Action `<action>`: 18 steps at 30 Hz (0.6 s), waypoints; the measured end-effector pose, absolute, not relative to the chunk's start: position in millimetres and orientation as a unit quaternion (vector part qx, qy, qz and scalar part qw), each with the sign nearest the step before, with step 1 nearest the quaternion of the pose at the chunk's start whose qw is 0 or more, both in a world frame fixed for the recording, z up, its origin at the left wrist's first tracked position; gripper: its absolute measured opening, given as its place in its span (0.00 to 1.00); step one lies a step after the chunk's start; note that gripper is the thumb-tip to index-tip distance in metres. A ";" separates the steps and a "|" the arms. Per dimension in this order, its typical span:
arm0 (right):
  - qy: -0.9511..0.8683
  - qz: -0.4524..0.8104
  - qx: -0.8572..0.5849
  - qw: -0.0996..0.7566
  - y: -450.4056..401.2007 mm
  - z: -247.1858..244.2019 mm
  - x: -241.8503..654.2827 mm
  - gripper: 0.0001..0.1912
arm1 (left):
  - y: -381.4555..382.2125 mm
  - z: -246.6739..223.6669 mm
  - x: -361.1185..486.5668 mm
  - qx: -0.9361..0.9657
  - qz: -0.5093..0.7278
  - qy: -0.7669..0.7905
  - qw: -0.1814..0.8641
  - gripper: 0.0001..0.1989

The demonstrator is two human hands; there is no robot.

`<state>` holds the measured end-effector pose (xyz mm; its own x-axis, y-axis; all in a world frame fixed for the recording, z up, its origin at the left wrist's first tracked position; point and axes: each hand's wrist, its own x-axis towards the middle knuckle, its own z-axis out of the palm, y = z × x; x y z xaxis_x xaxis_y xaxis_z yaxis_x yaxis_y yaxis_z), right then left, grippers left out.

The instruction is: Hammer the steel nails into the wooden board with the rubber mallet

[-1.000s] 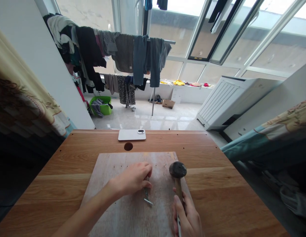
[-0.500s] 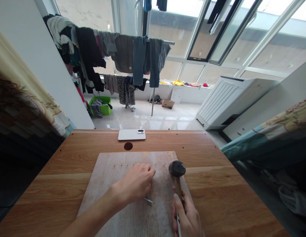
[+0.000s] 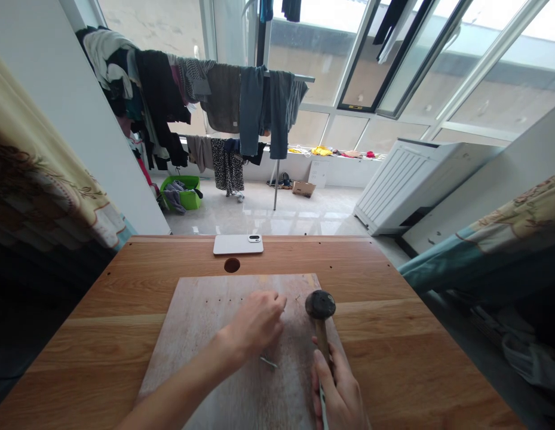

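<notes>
My right hand (image 3: 337, 391) is wrapped round the handle of a hammer (image 3: 321, 306), its dark, round head up near the right edge of a pale wooden board (image 3: 192, 322). Over the board's upper middle, my left hand (image 3: 261, 316) is closed, thumb and fingers drawn together. Something small and thin shows at its fingertips, too little to name. Below that hand a small metal piece like a screw or nail (image 3: 269, 362) lies on the board. A row of small dark holes runs along the upper board, and a thin nail (image 3: 297, 297) shows left of the hammer head.
The board lies on a wooden table (image 3: 416, 358) with a round hole (image 3: 232, 265). A white phone (image 3: 238, 244) rests near the far edge. Beyond stand a loaded clothes rack (image 3: 295, 78), a green basket (image 3: 190, 199) and a white ribbed cabinet-like unit (image 3: 402, 179).
My left hand has moved slightly right and its fingertips have lifted off a little, uncovering more of the metal piece. My right hand and the hammer have hardly moved.
</notes>
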<state>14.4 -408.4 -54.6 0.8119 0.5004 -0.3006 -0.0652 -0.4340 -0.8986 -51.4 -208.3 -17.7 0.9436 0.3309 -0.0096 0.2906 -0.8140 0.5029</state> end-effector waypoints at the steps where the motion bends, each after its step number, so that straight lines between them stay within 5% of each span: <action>1: -0.140 0.271 -0.802 0.513 -408.0 -54.4 14.2 0.42 | -202.7 -21.8 -48.8 0.934 0.075 0.175 0.303 0.10; 8: -0.144 0.273 -0.807 0.503 -407.7 -51.1 13.7 0.42 | -184.1 -49.3 -36.7 0.806 0.232 0.206 0.504 0.04; 18: -0.143 0.278 -0.797 0.518 -409.1 -51.1 13.9 0.39 | -188.6 -52.2 -40.6 0.855 0.217 0.188 0.432 0.03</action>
